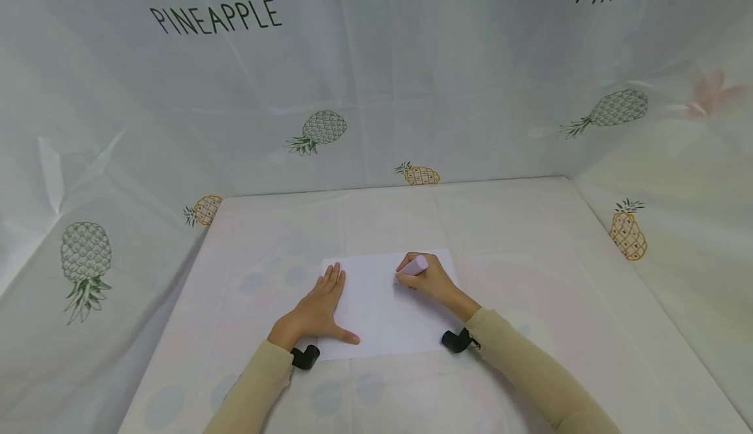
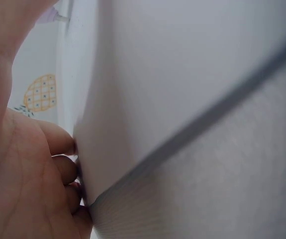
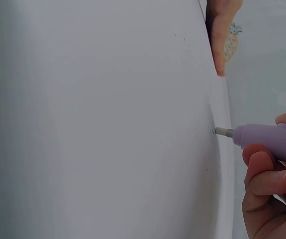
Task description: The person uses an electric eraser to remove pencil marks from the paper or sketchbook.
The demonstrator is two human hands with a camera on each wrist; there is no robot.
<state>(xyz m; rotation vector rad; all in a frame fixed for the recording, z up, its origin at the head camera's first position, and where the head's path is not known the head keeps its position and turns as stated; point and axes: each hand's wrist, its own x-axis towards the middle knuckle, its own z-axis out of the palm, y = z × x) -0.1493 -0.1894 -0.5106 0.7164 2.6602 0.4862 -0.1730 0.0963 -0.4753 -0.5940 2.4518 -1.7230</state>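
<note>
A white sheet of paper [image 1: 376, 316] lies on the table. My left hand [image 1: 317, 306] rests on its left side, fingers stretched forward and thumb spread toward the near edge. In the left wrist view, the left hand's fingertips [image 2: 70, 172] touch the sheet. Over the upper right of the paper, my right hand [image 1: 428, 280] grips a lavender electric eraser [image 1: 415, 265]. Its thick barrel [image 3: 267, 139] sits between thumb and fingers in the right wrist view, and the narrow grey tip [image 3: 224, 132] meets the paper. Small dark specks [image 3: 185, 40] dot the sheet nearby.
A pale cloth with faint coloured dots covers the table [image 1: 282, 225]. White curtains [image 1: 441, 81] printed with pineapples hang behind and at both sides. Black wrist cameras [image 1: 306, 357] sit by each sleeve cuff, close to the paper's near edge.
</note>
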